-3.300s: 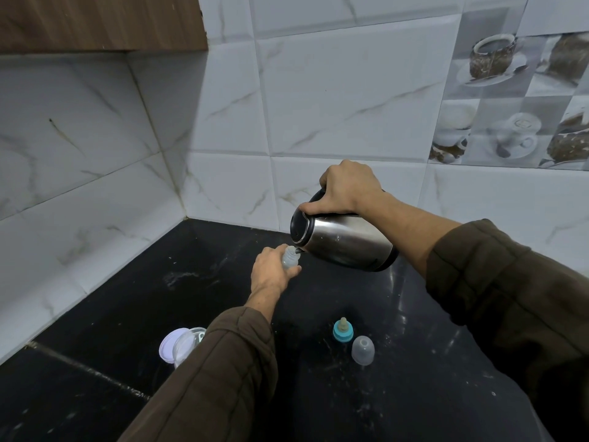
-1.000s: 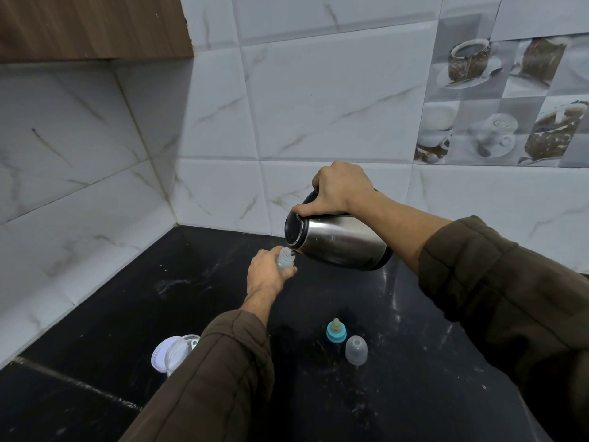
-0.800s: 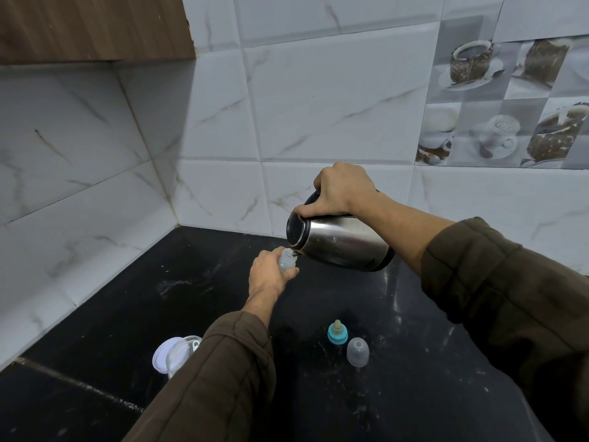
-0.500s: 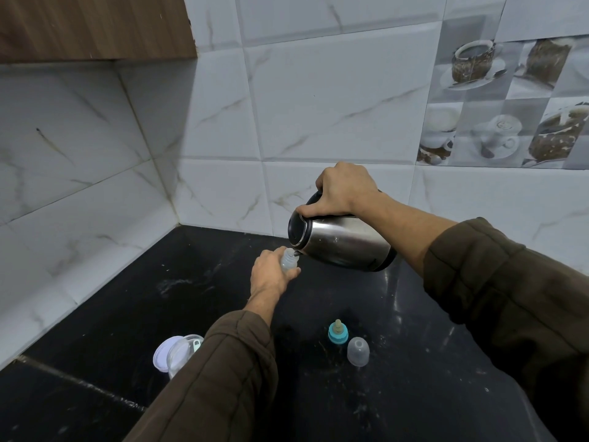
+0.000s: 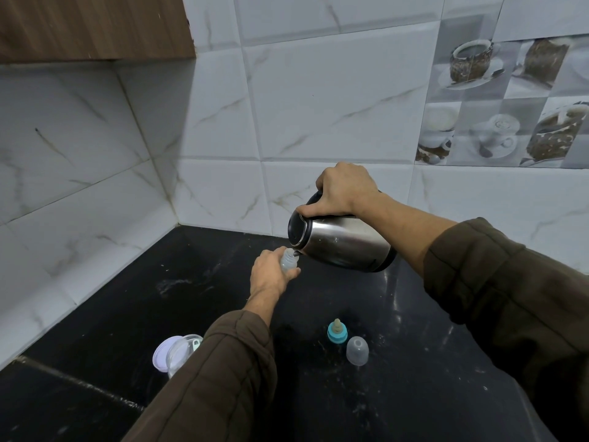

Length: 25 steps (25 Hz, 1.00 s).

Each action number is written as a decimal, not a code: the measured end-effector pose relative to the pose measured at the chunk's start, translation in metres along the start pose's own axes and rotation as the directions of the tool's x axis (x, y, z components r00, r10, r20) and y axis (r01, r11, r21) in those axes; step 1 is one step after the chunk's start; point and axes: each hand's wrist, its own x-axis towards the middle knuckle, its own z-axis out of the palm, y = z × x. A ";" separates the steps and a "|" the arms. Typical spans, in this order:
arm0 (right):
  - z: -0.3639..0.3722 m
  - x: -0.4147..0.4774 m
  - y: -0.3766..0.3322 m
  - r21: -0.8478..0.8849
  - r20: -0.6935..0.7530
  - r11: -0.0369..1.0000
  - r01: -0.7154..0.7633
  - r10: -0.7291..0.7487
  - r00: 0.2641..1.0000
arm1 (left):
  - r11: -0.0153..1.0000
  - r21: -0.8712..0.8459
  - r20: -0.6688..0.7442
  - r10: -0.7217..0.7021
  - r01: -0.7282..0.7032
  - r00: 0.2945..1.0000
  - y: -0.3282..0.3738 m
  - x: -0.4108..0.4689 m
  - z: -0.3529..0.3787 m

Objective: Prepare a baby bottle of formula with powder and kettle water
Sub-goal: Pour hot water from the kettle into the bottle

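My right hand point(image 5: 344, 191) is clamped round the black handle of the brushed-steel kettle w/ black lid point(image 5: 344, 245). The kettle is tipped toward 9 o'clock, its spout right at the mouth of the small clear plastic baby bottle point(image 5: 288, 262). My left hand point(image 5: 271, 277) is curled round that bottle's body near centre view, so only the ribbed threaded neck shows. Can't tell the water level, or whether the base touches the glossy black stone countertop point(image 5: 414, 362) (my fingers cover all that). Any stream at the spout is too fine to make out.

At 6 o'clock from the kettle stands a beige rubber teat in a teal screw ring point(image 5: 337, 331), upright. Touching or just beside it, at its 4 o'clock, is a frosted dome-shaped cap point(image 5: 357, 349). At 7 o'clock from the bottle is a clear round tub w/ pale lilac lid point(image 5: 173, 354), partly hidden behind my brown quilted left sleeve point(image 5: 223, 362). Behind are smooth white marble-look wall tiles point(image 5: 318, 106). A wood-grain cabinet point(image 5: 89, 27) is cut off at 11 o'clock.
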 end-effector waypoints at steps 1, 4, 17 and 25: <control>0.000 0.000 0.000 0.003 0.000 1.000 0.001 -0.001 1.000 | 1.000 -0.003 -0.002 -0.001 0.001 1.000 0.000 0.000 0.000; -0.002 0.000 -0.001 0.003 0.004 1.000 0.004 -0.004 1.000 | 1.000 -0.013 -0.003 -0.005 0.005 1.000 -0.001 0.001 0.000; -0.005 -0.001 0.000 0.001 0.001 1.000 0.005 -0.005 1.000 | 1.000 -0.001 -0.006 -0.001 0.001 1.000 0.003 -0.002 -0.003; -0.006 -0.002 -0.001 -0.012 -0.004 1.000 0.010 -0.010 1.000 | 1.000 -0.007 -0.011 0.017 -0.018 1.000 0.004 -0.003 -0.006</control>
